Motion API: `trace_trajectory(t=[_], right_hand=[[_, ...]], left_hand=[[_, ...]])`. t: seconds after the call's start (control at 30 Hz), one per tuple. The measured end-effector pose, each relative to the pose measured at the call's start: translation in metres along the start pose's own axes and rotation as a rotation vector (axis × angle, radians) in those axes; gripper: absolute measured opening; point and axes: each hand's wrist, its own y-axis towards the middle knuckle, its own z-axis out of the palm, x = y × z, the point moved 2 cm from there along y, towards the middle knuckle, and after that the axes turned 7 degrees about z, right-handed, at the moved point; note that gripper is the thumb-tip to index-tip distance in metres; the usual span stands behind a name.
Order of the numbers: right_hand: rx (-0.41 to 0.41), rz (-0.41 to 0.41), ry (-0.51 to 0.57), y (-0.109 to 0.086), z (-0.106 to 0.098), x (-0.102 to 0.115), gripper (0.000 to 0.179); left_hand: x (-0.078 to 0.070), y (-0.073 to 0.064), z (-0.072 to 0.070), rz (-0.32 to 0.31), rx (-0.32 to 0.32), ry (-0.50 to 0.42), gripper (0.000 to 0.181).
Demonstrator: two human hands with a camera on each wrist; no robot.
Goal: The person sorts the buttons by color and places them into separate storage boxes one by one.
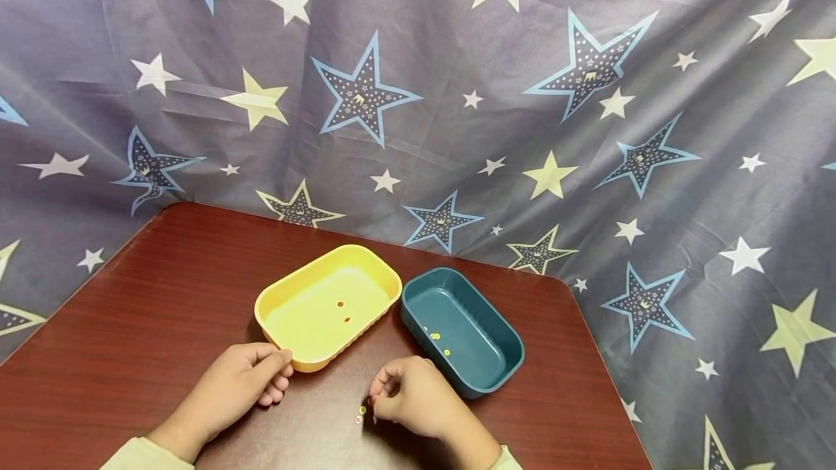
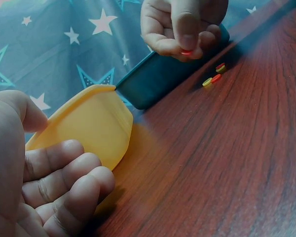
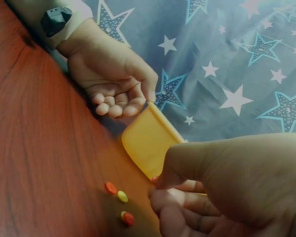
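My left hand (image 1: 244,379) pinches the near left corner of the yellow tub (image 1: 307,321) between thumb and forefinger, the other fingers curled below the rim. Two small red pieces (image 1: 340,304) lie inside that tub. My right hand (image 1: 418,397) is over the table just in front of the teal tub (image 1: 480,339), pinching a small red bead-like piece (image 2: 186,52) between thumb and finger. Below it on the table lie several loose pieces, among them a yellow piece (image 3: 122,196) and a red piece (image 3: 110,187). Several yellow pieces (image 1: 435,336) are in the teal tub.
Both tubs stand side by side on a dark red wood-grain table (image 1: 196,274), their rims nearly touching. Behind and to the right of the table hangs a grey curtain (image 1: 457,143) printed with stars. A dark device (image 3: 56,21) is strapped to the left wrist.
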Motion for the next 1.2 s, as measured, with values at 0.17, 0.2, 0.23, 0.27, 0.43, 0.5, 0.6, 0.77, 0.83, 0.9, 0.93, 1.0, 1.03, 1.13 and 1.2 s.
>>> trace_trajectory(t=[0.17,0.2,0.23,0.27,0.43,0.5,0.6,0.77,0.83,0.9,0.93,1.0,1.03,1.13,1.2], right_hand=[[-0.005,0.017,0.115,0.001,-0.002,-0.002,0.016],[-0.012,0.018,0.127,0.001,-0.003,-0.002,0.017],[-0.017,0.02,0.139,0.001,-0.003,-0.003,0.017],[-0.025,0.021,0.148,0.001,-0.004,-0.003,0.017],[-0.03,0.022,0.205,0.0,-0.008,-0.001,0.015],[-0.03,0.02,0.211,0.0,-0.01,-0.001,0.016],[-0.026,0.023,0.216,0.001,-0.012,-0.001,0.016],[-0.023,0.026,0.201,0.001,-0.018,0.002,0.016],[-0.027,0.025,0.187,0.002,-0.021,0.004,0.016],[-0.029,0.019,0.177,0.003,-0.025,0.006,0.015],[-0.029,0.013,0.173,0.003,-0.026,0.007,0.015],[-0.029,0.003,0.169,0.005,-0.03,0.009,0.015],[-0.029,-0.002,0.168,0.006,-0.032,0.01,0.014],[-0.024,-0.003,0.178,0.008,-0.037,0.011,0.014],[-0.017,0.004,0.199,0.011,-0.04,0.012,0.014]], left_hand=[[0.0,0.0,0.0,-0.001,-0.002,0.002,0.042],[0.0,0.0,0.0,-0.001,-0.002,0.002,0.042],[0.0,0.0,0.0,-0.001,-0.001,0.002,0.042],[0.0,0.0,0.0,-0.002,0.0,0.001,0.042],[0.001,0.0,0.0,-0.007,0.002,-0.004,0.042],[0.001,0.0,0.0,-0.008,0.003,-0.004,0.042],[0.001,0.0,0.0,-0.005,0.004,0.001,0.043],[0.001,0.0,0.0,-0.006,0.0,0.006,0.042],[0.001,0.0,0.0,-0.006,-0.001,0.005,0.042],[0.001,0.0,0.0,-0.006,-0.002,0.004,0.042],[0.001,0.0,0.0,-0.005,-0.002,0.004,0.042],[0.001,0.0,0.0,-0.003,0.0,0.004,0.043],[0.001,0.0,0.0,-0.002,0.002,0.003,0.043],[0.0,0.0,0.0,0.0,0.006,-0.001,0.044],[0.0,0.0,0.0,0.0,0.006,-0.005,0.044]])
